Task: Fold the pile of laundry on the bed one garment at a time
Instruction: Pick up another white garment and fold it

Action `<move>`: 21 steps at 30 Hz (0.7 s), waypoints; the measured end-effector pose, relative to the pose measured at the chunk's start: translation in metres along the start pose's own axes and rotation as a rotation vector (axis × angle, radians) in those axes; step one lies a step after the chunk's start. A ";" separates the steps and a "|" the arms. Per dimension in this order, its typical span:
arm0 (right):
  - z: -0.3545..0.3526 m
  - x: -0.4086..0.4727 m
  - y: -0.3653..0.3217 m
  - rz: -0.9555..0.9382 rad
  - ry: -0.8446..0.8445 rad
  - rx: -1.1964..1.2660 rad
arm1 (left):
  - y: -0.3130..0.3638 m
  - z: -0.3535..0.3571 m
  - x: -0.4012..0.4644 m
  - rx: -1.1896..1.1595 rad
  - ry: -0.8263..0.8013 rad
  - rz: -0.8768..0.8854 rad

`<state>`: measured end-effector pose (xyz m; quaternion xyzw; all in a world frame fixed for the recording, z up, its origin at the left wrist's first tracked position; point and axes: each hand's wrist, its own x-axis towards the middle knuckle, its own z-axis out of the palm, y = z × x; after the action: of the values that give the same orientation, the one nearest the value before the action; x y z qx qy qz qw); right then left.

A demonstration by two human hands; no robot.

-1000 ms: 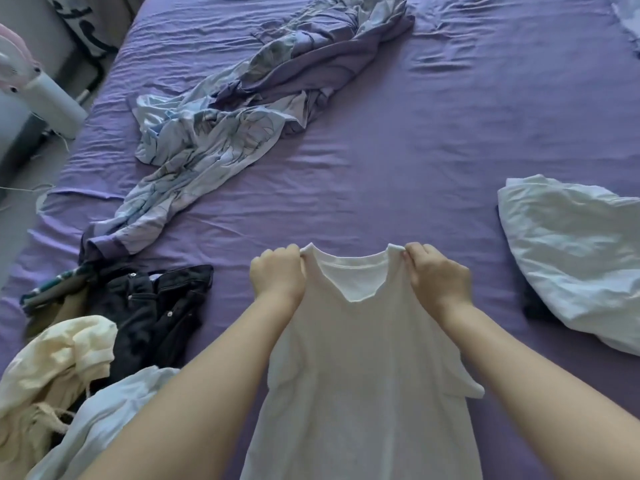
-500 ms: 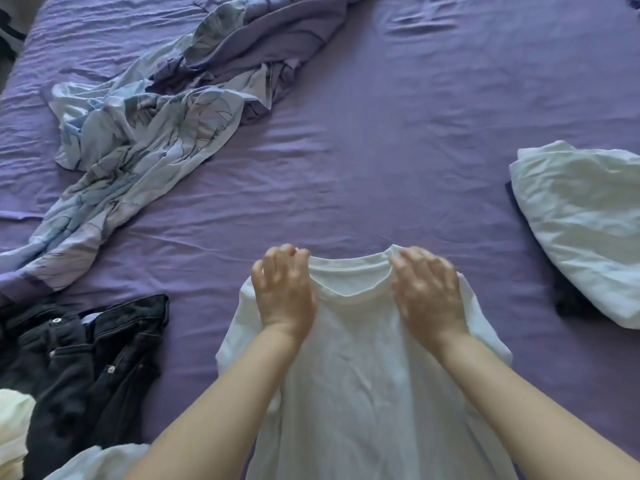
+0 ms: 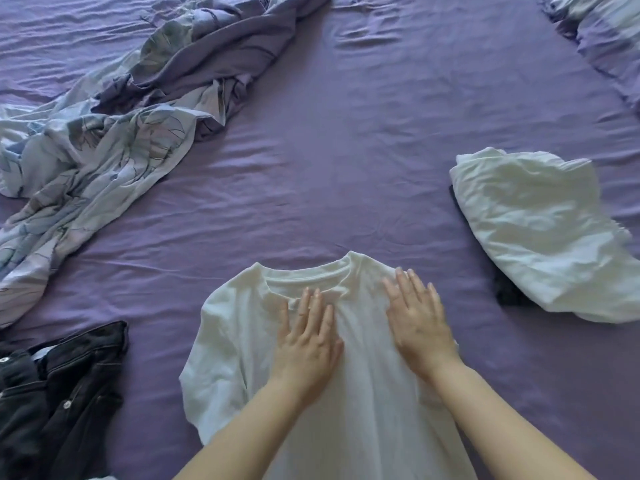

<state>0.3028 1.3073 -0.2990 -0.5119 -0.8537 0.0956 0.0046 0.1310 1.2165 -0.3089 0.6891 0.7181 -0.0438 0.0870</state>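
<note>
A white T-shirt point(image 3: 242, 344) lies flat on a purple bed sheet point(image 3: 346, 174) at the lower centre of the frame, its long axis running from the bottom edge up toward the middle, with the round neckline pointing to the top of the frame and the hem end running out of view at the bottom. One short sleeve spreads toward the lower left; the other sleeve is mostly hidden behind a forearm.

Both hands lie palm down on the chest of the shirt, just below the collar. The left hand point(image 3: 306, 344) rests with straight fingers held close together, its fingertips at the neckline. The right hand point(image 3: 417, 320) rests with fingers straight and slightly fanned, on the shoulder area at the right of the collar. Neither hand pinches any cloth.

A crumpled blue and lilac patterned quilt cover point(image 3: 114, 133) sprawls across the upper left of the frame. Dark jeans point(image 3: 65, 393) lie bunched at the lower left edge, apart from the shirt. At the right, a roughly folded white garment point(image 3: 540, 230) sits on top of something dark point(image 3: 509, 294) whose nature cannot be told.
</note>
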 end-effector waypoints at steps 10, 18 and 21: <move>-0.027 -0.021 0.037 0.396 -0.165 0.301 | 0.075 -0.046 0.093 -0.236 -0.049 0.243; -0.049 0.005 0.062 0.088 0.358 -0.093 | 0.097 -0.049 0.136 -0.596 -0.225 -0.045; -0.027 -0.009 0.059 0.039 0.346 -0.155 | 0.105 -0.039 0.131 -0.710 -0.166 -0.157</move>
<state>0.3616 1.3309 -0.2812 -0.5361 -0.8348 -0.0599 0.1099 0.2288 1.3577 -0.2888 0.5530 0.7298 0.1454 0.3749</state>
